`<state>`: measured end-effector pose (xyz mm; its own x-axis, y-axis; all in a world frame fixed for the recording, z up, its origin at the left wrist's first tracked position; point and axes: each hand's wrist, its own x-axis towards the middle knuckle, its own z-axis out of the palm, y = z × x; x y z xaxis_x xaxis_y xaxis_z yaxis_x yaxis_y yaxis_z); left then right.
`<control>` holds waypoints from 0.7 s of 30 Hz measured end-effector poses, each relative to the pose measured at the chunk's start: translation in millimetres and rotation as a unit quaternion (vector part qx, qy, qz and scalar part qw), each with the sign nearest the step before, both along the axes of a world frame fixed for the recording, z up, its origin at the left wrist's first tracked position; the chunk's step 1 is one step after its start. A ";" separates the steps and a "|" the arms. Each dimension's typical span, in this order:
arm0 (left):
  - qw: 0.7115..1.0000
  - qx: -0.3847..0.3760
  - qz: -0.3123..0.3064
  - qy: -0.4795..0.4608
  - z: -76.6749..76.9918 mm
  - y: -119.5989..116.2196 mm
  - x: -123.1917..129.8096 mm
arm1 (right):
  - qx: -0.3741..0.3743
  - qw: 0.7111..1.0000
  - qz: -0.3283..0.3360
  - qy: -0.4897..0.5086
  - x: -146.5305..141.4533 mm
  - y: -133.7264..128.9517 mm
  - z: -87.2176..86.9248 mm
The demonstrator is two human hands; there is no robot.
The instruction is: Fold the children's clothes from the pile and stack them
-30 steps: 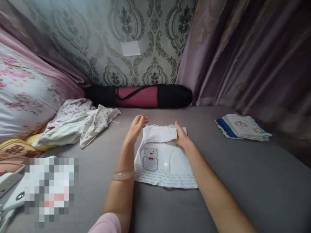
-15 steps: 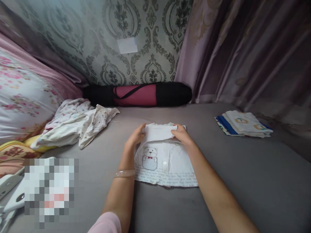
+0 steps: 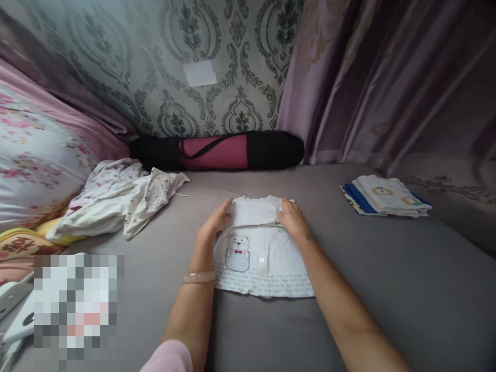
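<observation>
A small white garment [image 3: 279,258] with a bear print and a button lies on the grey sheet [image 3: 248,330], its sleeves folded across the top. My left hand [image 3: 220,217] is at its upper left edge, fingers partly hidden behind the cloth and closed on it. At the upper right edge my right hand [image 3: 293,218] rests on the folded sleeve end, its fingers closed around the cloth there.
Crumpled printed clothes [image 3: 135,199] lie at the left, beside a floral pillow [image 3: 34,150]. A folded stack of cloths [image 3: 387,196] sits at the right. A black and pink roll bag [image 3: 217,151] lies along the wall. White power strips [image 3: 11,299] are at lower left.
My right hand has shifted slightly at the garment's upper right edge, and more of the sleeve end shows. The view has moved slightly; my left hand stays at the left edge.
</observation>
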<state>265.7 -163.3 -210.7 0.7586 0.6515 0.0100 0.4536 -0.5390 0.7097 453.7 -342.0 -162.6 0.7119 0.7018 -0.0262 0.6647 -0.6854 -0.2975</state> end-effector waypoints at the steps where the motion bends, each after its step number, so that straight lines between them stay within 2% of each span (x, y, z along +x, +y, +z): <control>1: 1.000 0.008 0.002 -0.006 2.5 -0.9 -0.1 | -0.002 1.000 -0.004 -0.028 -3.3 -0.1 1.5; 3: 0.999 0.040 0.011 -0.022 9.5 -4.6 1.7 | 0.017 0.997 0.019 -0.078 -11.5 3.2 1.5; 4: 0.998 0.060 0.016 -0.029 13.4 -7.5 4.1 | 0.038 0.993 0.053 -0.096 -16.6 6.5 -0.2; 8: 0.993 0.116 -0.004 -0.033 21.4 -24.4 22.2 | 0.107 0.955 0.254 -0.110 -41.8 24.9 -17.2; 10: 0.991 0.125 -0.028 -0.027 16.8 -32.6 32.3 | 0.096 0.943 0.305 -0.093 -52.9 32.0 -28.6; 13: 0.992 0.124 -0.030 -0.019 3.1 -39.8 41.8 | 0.058 0.945 0.316 -0.060 -60.8 36.3 -41.4; 16: 0.992 0.123 0.003 -0.004 -8.4 -42.0 43.6 | 0.042 0.949 0.309 -0.049 -60.8 36.0 -44.4; 21: 0.990 0.135 0.009 0.048 -11.6 -45.8 39.4 | 0.025 0.957 0.286 -0.043 -60.3 33.7 -41.2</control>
<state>305.1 -209.2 -222.3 0.7534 0.6476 0.1138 0.5229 -0.6950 0.4935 393.4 -308.3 -203.8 0.2100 0.9759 0.0589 0.9500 -0.1894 -0.2484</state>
